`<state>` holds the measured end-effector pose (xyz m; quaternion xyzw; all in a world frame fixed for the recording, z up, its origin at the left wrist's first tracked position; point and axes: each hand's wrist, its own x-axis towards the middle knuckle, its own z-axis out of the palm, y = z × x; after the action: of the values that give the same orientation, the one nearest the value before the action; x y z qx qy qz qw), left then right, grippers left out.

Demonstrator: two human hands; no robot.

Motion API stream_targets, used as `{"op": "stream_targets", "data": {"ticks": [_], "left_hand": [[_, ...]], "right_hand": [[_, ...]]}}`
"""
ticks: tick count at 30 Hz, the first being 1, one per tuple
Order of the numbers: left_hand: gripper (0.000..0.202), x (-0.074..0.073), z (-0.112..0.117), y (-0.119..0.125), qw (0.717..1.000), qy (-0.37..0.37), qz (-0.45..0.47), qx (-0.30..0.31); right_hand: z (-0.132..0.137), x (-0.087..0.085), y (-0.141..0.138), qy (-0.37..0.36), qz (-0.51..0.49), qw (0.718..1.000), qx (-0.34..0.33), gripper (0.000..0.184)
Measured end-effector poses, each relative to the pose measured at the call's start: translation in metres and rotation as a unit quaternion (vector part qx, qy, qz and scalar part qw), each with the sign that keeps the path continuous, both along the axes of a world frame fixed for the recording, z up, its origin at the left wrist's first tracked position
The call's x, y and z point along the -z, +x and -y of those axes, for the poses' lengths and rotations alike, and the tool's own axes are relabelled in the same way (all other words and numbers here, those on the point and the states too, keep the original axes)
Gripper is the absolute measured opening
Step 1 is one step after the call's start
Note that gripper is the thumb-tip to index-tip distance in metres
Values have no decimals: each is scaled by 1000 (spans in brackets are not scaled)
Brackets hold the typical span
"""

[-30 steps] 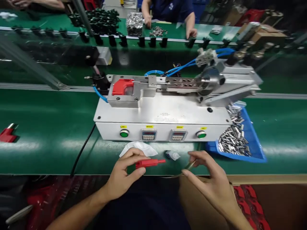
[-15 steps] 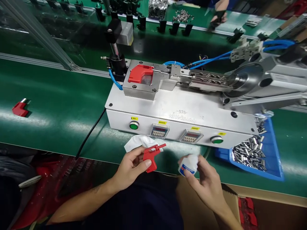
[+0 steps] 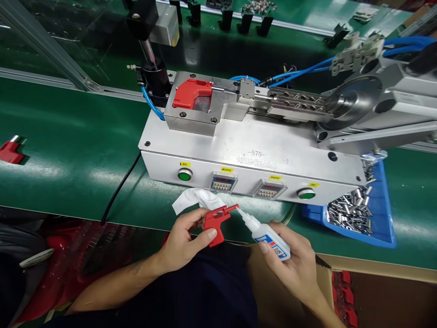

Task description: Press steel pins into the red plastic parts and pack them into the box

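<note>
Between the thumb and fingers of my left hand (image 3: 186, 239) is a red plastic handle-shaped part (image 3: 215, 225), its thin stem pointing right. My right hand (image 3: 295, 259) is closed around a white glue bottle (image 3: 271, 239) with a blue label, tilted so its narrow nozzle points up and left. The nozzle tip is at the end of the red stem; whether they touch I cannot tell. A white cloth (image 3: 194, 199) lies just behind my left hand. In the machine's metal fixture (image 3: 191, 125) sits another red part (image 3: 191, 93).
The bench machine (image 3: 211, 159) stands before me with green buttons and two counters. At right, a blue bin (image 3: 384, 214) holds many small metal sleeves. A red part with a metal end (image 3: 12, 151) lies far left. A cardboard box (image 3: 385, 291) with red parts is below right.
The glue bottle has turned in my right hand, from its base end facing left to its nozzle meeting the red stem's end. My left hand keeps its hold. The camera view has shifted slightly.
</note>
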<state>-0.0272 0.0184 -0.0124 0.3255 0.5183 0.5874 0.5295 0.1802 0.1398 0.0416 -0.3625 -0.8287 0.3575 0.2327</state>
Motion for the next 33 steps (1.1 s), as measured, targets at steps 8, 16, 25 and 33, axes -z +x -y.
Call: {"op": "stream_targets", "data": {"ticks": [8,16,25,33], "left_hand": [[26,0,-1,-1,999,10,-50,-2],[25,3,0,-3,997,13,-74,2],[29,8,1,-14,999,-17,29,-22],[54,37,12,-57,995,-61,76,-33]], "right_hand": [[1,2,0,-12,-5,1000,-4,14],[-1,7,7,-93,-15,995,24,26],[-11,51,8,-32,5,999,-28,20],[-31,40,36,114,97,987,-65,45]]}}
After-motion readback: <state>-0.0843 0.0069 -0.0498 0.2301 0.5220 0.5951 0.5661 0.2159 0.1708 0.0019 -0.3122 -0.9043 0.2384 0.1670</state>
